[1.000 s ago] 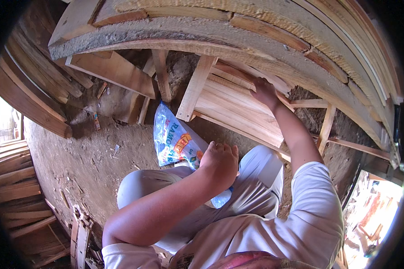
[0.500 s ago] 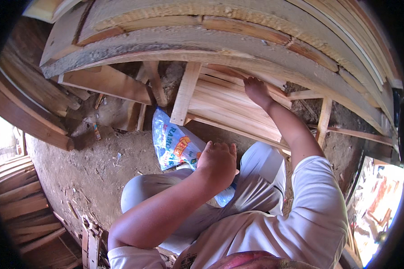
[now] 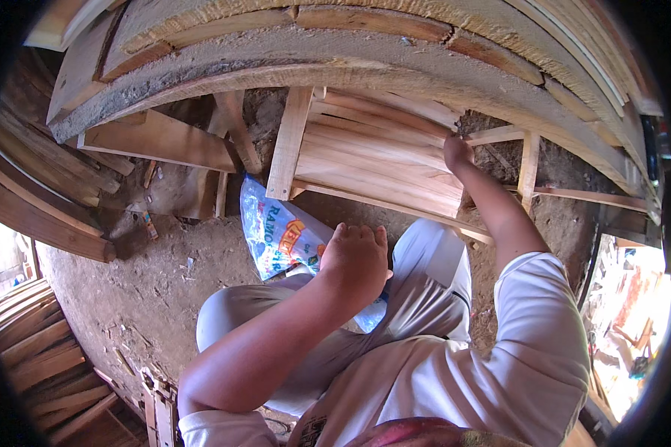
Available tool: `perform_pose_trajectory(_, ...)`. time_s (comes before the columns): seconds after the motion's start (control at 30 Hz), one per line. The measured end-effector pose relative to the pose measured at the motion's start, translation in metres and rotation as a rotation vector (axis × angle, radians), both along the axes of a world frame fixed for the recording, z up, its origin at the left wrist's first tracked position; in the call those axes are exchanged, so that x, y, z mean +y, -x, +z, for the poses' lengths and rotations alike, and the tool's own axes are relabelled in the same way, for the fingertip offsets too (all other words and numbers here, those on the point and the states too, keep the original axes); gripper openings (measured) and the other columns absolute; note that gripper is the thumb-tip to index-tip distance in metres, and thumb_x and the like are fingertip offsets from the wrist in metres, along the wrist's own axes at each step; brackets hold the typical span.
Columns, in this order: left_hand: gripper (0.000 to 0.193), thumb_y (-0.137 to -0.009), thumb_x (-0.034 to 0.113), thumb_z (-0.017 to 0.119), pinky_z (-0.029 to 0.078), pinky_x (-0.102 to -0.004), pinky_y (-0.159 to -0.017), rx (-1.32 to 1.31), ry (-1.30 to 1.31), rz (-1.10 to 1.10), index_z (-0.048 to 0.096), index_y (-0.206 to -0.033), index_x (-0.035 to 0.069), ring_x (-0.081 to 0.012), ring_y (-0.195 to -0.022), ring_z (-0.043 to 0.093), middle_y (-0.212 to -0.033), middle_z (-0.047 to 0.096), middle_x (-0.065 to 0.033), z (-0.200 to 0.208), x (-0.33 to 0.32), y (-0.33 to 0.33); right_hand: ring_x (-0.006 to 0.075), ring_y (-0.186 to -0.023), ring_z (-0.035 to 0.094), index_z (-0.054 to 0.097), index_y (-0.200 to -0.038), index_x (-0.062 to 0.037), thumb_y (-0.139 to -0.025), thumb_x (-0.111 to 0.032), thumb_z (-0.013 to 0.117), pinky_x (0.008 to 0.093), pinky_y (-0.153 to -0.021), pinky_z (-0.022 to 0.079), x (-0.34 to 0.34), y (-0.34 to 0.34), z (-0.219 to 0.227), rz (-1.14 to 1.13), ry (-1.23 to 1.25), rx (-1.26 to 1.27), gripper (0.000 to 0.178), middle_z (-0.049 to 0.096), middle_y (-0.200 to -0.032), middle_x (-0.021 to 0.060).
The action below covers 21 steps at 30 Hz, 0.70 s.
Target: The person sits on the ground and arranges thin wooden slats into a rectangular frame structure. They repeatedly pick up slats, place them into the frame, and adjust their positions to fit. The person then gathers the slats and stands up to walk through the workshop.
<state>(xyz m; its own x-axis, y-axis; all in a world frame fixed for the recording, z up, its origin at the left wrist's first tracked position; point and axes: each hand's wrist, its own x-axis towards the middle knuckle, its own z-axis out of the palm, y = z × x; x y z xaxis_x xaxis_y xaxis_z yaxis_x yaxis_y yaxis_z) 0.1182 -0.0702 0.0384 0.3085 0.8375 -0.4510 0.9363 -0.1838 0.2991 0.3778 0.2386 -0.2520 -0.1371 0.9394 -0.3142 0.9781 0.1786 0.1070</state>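
Note:
My left hand (image 3: 354,257) is closed in front of my lap, knuckles up. A clear and blue printed plastic bag (image 3: 268,231) shows on both sides of it, gathered in the grip; the fingertips are hidden. My right hand (image 3: 458,153) reaches forward to the right end of a pale slatted wooden panel (image 3: 380,153). Its fingers are bent together against the panel's edge, and what they hold, if anything, is hidden. The panel sits in a wooden frame, with an upright leg (image 3: 291,141) at its left.
A thick stack of long boards (image 3: 335,74) crosses above the panel. More planks (image 3: 45,186) lie at the left, and a pile of wood pieces (image 3: 41,350) at the lower left. Chips and scraps are scattered over the dirt floor (image 3: 142,290). A frame post (image 3: 529,167) stands right of my right hand.
My right hand has slid rightward along the slats to the panel's right end. My left hand stays at the bag. The whole view has shifted slightly.

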Motion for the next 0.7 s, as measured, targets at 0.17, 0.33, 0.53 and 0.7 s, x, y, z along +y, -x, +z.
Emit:
perform_pose_trajectory(0.17,0.071,-0.092,0.045,0.065,0.043,-0.0478,-0.107,0.023,0.039,-0.004,0.049,-0.140,-0.006,-0.0335,-0.117,0.060,-0.120,0.064,-0.0205,-0.001,0.001,-0.002,0.0381,-0.103,0.071,0.061,-0.123,-0.0024,-0.098,-0.013,0.045,0.0494,-0.083,0.060,-0.008,-0.001,-0.018,0.105,-0.172,-0.087,0.031,0.070,-0.112,0.0225)
perform_pose_trajectory(0.33,0.071,-0.093,0.046,0.063,0.042,-0.0463,-0.108,0.019,0.014,-0.016,0.048,-0.142,-0.005,-0.0329,-0.119,0.059,-0.120,0.063,-0.0205,0.000,-0.001,-0.007,0.0385,-0.104,0.070,0.059,-0.126,-0.0023,-0.099,-0.013,0.044,0.0484,-0.084,0.060,-0.007,-0.003,-0.007,0.105,-0.216,-0.048,0.032,0.070,-0.110,0.0229)
perform_pose_trajectory(0.53,0.073,-0.093,0.046,0.063,0.042,-0.0441,-0.106,0.066,0.032,-0.013,0.047,-0.142,-0.006,-0.0326,-0.118,0.060,-0.119,0.065,-0.0197,-0.006,-0.001,-0.012,0.0399,-0.103,0.069,0.057,-0.122,-0.0016,-0.099,-0.015,0.045,0.0492,-0.090,0.056,-0.001,0.001,0.018,0.168,-0.062,0.034,0.029,0.071,-0.108,0.0238)
perform_pose_trajectory(0.7,0.073,-0.093,0.047,0.063,0.043,-0.0434,-0.102,0.064,-0.006,-0.019,0.047,-0.141,-0.006,-0.0325,-0.114,0.062,-0.117,0.066,-0.0199,-0.006,-0.002,-0.019,0.0422,-0.103,0.069,0.062,-0.115,-0.0003,-0.087,-0.006,0.061,0.0489,-0.093,0.055,0.009,-0.020,0.012,0.266,-0.087,0.012,0.029,0.071,-0.105,0.0241)
